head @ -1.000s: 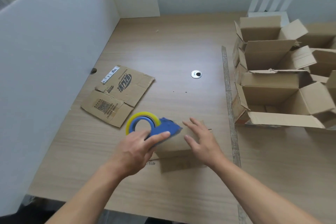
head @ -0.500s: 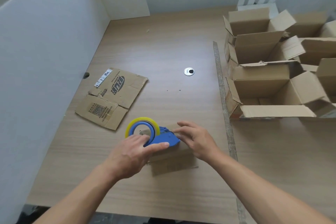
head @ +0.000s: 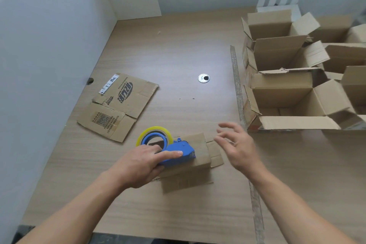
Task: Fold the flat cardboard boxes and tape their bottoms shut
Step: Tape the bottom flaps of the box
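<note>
The left hand [head: 142, 164] grips a blue tape dispenser [head: 174, 153] carrying a yellow-edged roll of tape [head: 153, 133], its fingers curled around the body and the index finger stretched along the top. The dispenser rests on a small box [head: 196, 156] lying near the front of the wooden table [head: 178, 55]. The right hand [head: 236, 145] hovers just right of that box with fingers spread and holding nothing. A flat printed box [head: 118, 105] lies to the left, and several folded boxes [head: 293, 77] with open flaps stand at the right.
</note>
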Demonstrator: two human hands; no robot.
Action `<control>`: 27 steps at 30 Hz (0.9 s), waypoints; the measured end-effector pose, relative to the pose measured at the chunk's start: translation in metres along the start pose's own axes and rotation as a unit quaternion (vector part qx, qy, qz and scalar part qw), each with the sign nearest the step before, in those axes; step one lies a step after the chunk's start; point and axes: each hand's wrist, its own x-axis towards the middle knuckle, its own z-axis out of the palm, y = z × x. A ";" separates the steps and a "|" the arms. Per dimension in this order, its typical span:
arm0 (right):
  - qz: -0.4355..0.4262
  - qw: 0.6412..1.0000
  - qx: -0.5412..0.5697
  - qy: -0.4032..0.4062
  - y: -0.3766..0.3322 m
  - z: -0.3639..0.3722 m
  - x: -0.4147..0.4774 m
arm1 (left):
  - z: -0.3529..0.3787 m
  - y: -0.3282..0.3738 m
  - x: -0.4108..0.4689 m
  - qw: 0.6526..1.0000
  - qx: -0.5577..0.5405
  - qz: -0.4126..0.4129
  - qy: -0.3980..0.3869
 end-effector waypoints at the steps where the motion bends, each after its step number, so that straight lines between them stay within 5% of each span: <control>1: 0.027 1.000 0.000 0.015 0.007 -0.013 -0.002 | 0.000 0.000 0.000 1.000 0.003 -0.003 -0.005; 6: 0.216 0.966 0.139 0.023 0.026 -0.028 0.004 | 0.000 -0.001 0.002 1.000 -0.015 -0.013 -0.017; 9: 0.264 0.952 0.153 -0.017 0.018 -0.013 0.009 | -0.001 -0.001 0.001 0.999 -0.022 -0.013 -0.022; 15: 0.324 0.895 0.305 0.035 0.012 0.002 0.005 | 0.000 0.000 0.001 0.999 -0.007 -0.016 -0.028; 27: 0.369 0.898 0.229 0.070 0.027 0.028 -0.002 | -0.001 0.000 0.002 0.998 -0.038 -0.026 -0.045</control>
